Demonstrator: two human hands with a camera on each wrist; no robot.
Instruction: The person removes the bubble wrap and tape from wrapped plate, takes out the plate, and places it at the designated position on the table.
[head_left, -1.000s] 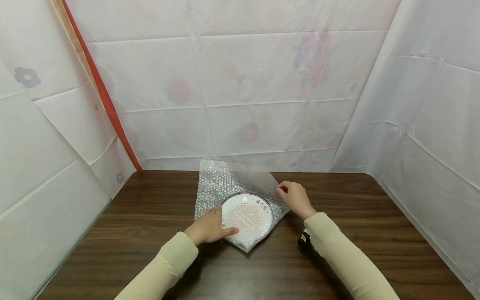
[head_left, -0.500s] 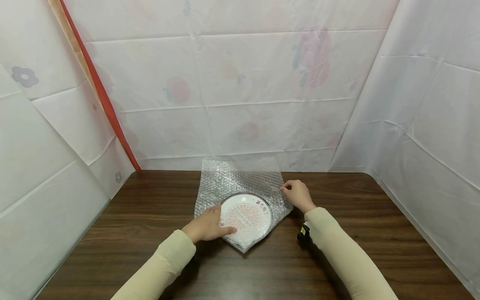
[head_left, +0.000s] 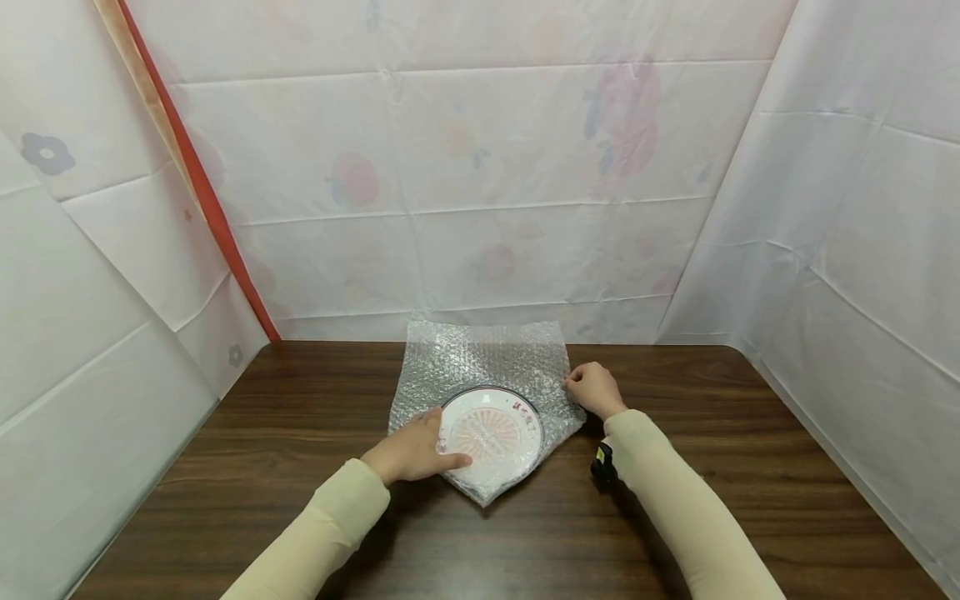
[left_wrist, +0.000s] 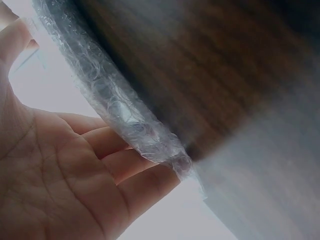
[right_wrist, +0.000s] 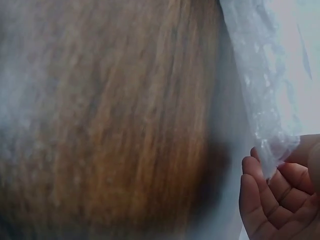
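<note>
A round white plate (head_left: 491, 433) with a dark rim line, red characters and an orange sunburst pattern lies on the table, its near part covered by a folded point of clear bubble wrap (head_left: 483, 354). My left hand (head_left: 411, 448) rests on the wrapped left side of the plate, thumb stretched over it. In the left wrist view, the edge of the wrap hides the fingertips of that hand (left_wrist: 75, 170). My right hand (head_left: 596, 390) pinches the right edge of the wrap between thumb and finger, as the right wrist view of the hand (right_wrist: 280, 195) shows.
The dark wooden table (head_left: 720, 500) carries the wrap and plate. A small black device (head_left: 602, 463) sits at the right wrist. White patterned sheets (head_left: 480, 167) hang at the back and both sides, with a red strip (head_left: 202, 192) at the left.
The right part of the bubble wrap has unfolded outward and away from the plate, so its far edge now lies nearly straight. My right hand has shifted slightly right; the left hand has barely moved.
</note>
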